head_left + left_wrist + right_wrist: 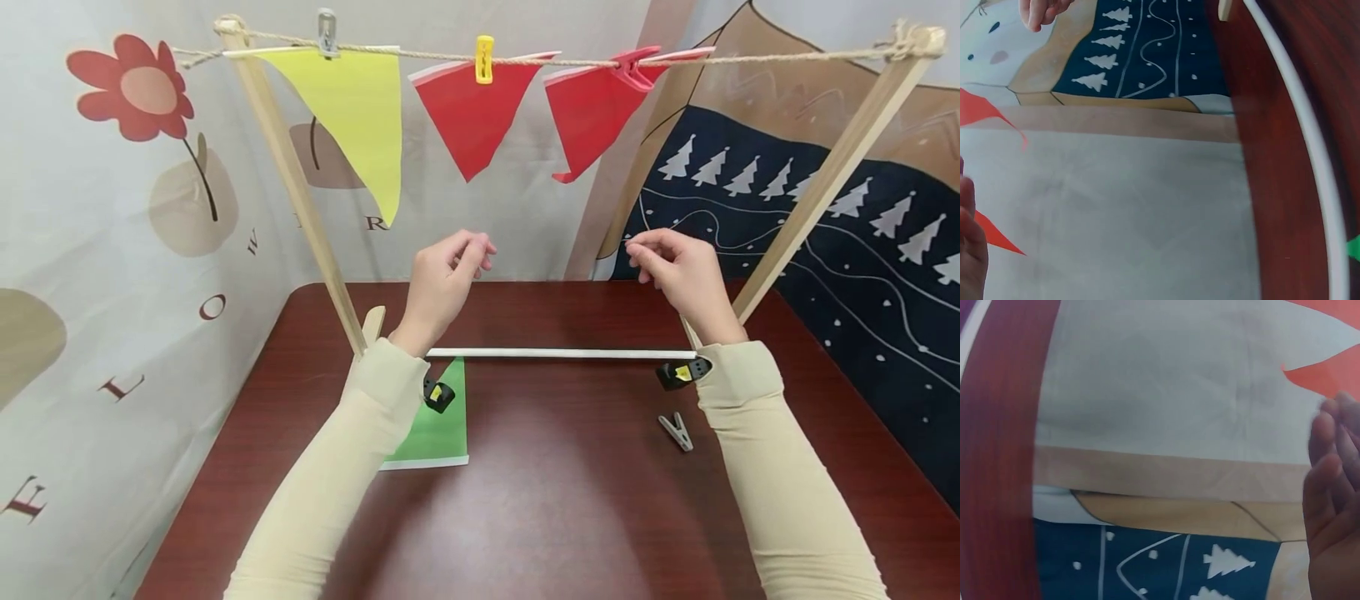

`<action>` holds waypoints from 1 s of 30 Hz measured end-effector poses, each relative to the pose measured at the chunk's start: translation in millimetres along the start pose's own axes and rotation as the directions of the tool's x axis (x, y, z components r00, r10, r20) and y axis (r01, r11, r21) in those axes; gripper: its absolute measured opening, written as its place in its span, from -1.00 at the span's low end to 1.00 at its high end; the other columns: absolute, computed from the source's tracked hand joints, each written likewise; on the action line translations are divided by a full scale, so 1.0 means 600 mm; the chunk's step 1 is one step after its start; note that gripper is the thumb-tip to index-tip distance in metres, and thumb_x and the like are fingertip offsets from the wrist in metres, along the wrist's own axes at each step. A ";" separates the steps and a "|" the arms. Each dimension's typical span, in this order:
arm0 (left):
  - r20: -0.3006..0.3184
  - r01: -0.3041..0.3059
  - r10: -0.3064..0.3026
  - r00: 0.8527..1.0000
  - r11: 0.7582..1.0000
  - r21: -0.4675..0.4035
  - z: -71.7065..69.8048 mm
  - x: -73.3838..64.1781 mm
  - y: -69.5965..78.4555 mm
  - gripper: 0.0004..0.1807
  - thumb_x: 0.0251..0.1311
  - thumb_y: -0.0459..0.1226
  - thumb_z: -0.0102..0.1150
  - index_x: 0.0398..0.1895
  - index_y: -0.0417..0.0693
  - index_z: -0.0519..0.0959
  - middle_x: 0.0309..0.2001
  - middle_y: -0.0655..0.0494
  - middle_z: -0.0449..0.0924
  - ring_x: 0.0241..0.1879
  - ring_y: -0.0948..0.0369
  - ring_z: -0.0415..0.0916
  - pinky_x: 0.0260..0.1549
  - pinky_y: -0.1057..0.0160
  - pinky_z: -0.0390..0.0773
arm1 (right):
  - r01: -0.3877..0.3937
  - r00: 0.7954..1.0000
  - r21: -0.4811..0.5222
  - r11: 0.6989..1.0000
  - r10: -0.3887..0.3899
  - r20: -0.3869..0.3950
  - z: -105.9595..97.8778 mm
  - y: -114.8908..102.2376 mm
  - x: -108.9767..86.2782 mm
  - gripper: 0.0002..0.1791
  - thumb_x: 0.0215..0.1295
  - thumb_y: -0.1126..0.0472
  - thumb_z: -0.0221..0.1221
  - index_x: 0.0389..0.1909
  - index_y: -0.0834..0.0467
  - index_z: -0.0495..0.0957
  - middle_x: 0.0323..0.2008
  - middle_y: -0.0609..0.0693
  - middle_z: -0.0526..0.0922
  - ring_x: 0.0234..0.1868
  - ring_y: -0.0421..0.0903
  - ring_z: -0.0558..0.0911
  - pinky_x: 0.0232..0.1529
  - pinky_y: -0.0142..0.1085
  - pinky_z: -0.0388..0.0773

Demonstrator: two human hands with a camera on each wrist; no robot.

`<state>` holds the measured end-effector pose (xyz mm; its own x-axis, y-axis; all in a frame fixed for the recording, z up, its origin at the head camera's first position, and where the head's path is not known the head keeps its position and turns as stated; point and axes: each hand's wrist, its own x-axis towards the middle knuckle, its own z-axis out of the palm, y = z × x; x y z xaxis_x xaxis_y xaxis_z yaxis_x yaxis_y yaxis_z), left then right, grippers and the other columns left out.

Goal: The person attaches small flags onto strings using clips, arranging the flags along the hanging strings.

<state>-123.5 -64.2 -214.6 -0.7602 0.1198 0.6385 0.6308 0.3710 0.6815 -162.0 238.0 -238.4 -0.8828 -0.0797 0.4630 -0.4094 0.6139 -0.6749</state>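
Observation:
My left hand (447, 279) is raised in mid-air below the first red pennant (472, 117), its fingers loosely bent around nothing. Level with it, below and right of the second red pennant (588, 117), hangs my right hand (686, 275), also holding nothing, with relaxed fingers. A yellow pennant (363, 117) completes the row on the twine (765, 60). Clothespins fasten all three: a grey one (327, 33), a yellow one (484, 60) and a pinkish-red one (634, 70). On the table, a green pennant (442, 425) lies partly hidden by my left forearm; a loose grey clothespin (677, 432) lies near my right sleeve.
Wooden posts stand at left (292, 175) and right (832, 175), with the twine tied at their tops. A white bar (562, 353) runs low between them above the brown table (555, 500). Behind hang printed cloths, one with a flower (146, 90), another with white trees (742, 177).

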 end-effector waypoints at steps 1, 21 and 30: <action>0.015 0.006 -0.006 1.000 1.000 0.001 -0.001 -0.005 -0.005 -0.77 0.25 -0.20 -0.08 -0.41 -0.05 0.58 -0.51 0.02 0.55 -0.49 0.20 0.45 -0.51 0.31 0.35 | -0.010 1.000 0.016 1.000 0.010 0.014 0.002 0.005 -0.003 -0.68 0.16 -0.10 0.09 -0.22 0.03 0.55 -0.48 -0.03 0.56 -0.51 -0.05 0.49 -0.51 -0.41 0.43; 0.033 -0.004 0.006 0.999 0.998 -0.056 -0.003 -0.093 -0.141 -0.47 0.19 0.15 -0.17 0.09 0.05 0.38 0.05 0.12 0.32 -0.03 0.12 0.34 -0.26 0.16 0.39 | -0.159 0.980 0.132 0.978 0.141 0.139 0.027 0.111 -0.087 -0.61 0.32 -0.04 -0.09 0.07 0.01 0.45 0.08 0.00 0.45 0.10 -0.05 0.33 0.08 0.04 0.21; -0.031 0.110 -0.111 0.993 0.994 -0.026 -0.014 -0.119 -0.171 -0.63 0.27 0.00 -0.18 0.05 0.11 0.41 0.05 0.28 0.27 -0.06 0.21 0.34 -0.19 0.14 0.40 | -0.226 0.971 0.150 0.963 0.210 0.110 0.029 0.133 -0.125 -0.56 0.32 -0.13 -0.17 0.05 -0.03 0.48 0.01 -0.07 0.43 0.07 -0.10 0.30 0.04 0.01 0.20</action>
<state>-132.4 -118.6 -327.1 -0.8202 0.0494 0.5699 0.5472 0.3580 0.7566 -132.4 279.2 -336.9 -0.9690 -0.0347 0.2445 -0.2296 0.4909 -0.8404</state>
